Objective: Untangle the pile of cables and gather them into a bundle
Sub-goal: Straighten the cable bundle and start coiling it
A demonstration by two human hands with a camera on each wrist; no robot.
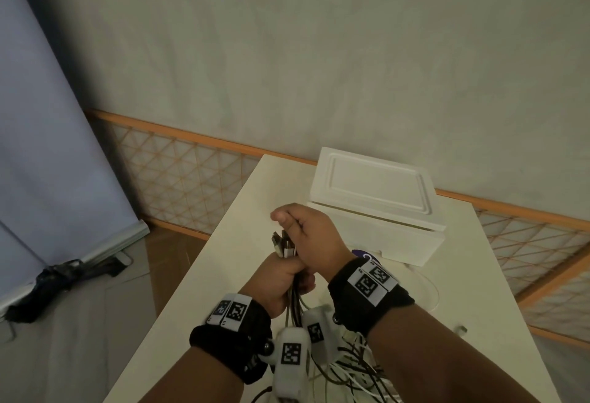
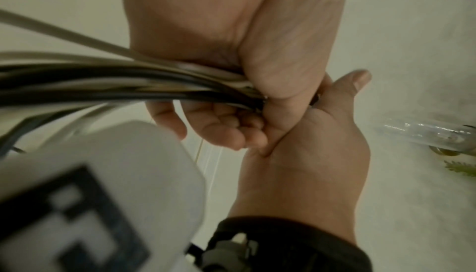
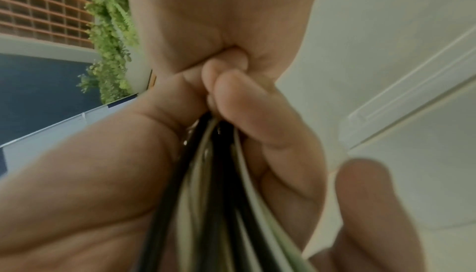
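A bundle of black and white cables [image 1: 289, 299] stands upright over the white table [image 1: 223, 243], its metal plug ends [image 1: 284, 244] sticking up. My left hand [image 1: 277, 278] grips the bundle in a fist just below the plugs. My right hand [image 1: 309, 233] sits directly above, fingers curled round the plug ends, thumb pointing left. The left wrist view shows the cables [image 2: 128, 84] running into my left hand [image 2: 257, 31], with my right hand [image 2: 309, 144] pressed against it. In the right wrist view the cables [image 3: 213, 174] hang between both hands. Loose cable lengths [image 1: 357, 367] trail onto the table by my forearms.
A white foam box [image 1: 373, 198] with its lid leaning on it stands at the table's far right. A small metal piece [image 1: 461, 328] lies right of my arm. The table's left edge drops to the floor, where a dark umbrella [image 1: 64, 278] lies.
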